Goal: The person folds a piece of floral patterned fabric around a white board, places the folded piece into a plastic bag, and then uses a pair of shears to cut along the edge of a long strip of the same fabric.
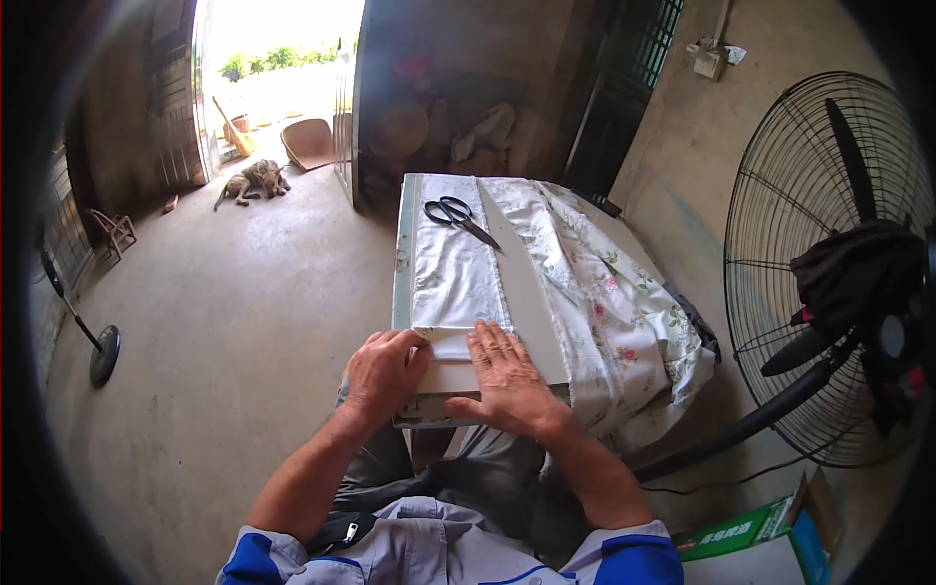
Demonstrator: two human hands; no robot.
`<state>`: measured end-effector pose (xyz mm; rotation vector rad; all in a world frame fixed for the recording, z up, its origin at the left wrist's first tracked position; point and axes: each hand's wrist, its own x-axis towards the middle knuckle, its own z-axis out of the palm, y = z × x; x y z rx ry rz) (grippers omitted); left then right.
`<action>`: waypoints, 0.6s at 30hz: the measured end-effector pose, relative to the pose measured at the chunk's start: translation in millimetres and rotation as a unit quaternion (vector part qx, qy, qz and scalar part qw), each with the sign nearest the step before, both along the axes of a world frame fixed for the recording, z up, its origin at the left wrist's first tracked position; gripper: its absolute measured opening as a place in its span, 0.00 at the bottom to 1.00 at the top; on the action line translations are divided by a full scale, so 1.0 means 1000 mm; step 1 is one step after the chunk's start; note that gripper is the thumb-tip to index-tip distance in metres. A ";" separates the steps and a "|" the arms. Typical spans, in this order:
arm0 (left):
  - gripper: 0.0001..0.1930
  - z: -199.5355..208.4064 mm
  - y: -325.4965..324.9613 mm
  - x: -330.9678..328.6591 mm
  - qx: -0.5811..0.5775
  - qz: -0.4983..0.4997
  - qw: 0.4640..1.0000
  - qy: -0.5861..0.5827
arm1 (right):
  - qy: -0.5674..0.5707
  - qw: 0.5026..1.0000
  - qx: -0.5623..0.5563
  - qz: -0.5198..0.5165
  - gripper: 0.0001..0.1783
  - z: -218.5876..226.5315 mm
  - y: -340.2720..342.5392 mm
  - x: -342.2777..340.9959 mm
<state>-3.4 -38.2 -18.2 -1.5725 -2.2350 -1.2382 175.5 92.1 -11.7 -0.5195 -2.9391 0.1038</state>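
Note:
A long strip of white cloth lies along the left side of the table, its near end folded over. My left hand pinches the left corner of that fold between thumb and fingers. Flat on the fold's right part rests my right hand, fingers stretched out and pointing away from me. Black-handled scissors lie on the far part of the strip, blades pointing to the right. Beside the strip, a white floral cloth is spread in loose folds and hangs past the table's right edge.
A bare part of the tabletop shows between the cloths. Close on the right stands a large black fan, with a green carton below it. A dog lies near the open doorway, by a broom and a basket.

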 end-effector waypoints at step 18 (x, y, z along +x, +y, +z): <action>0.23 0.032 0.041 0.079 0.057 -0.242 0.967 0.061 | 0.079 0.995 -0.031 0.044 0.46 -0.002 0.026 0.031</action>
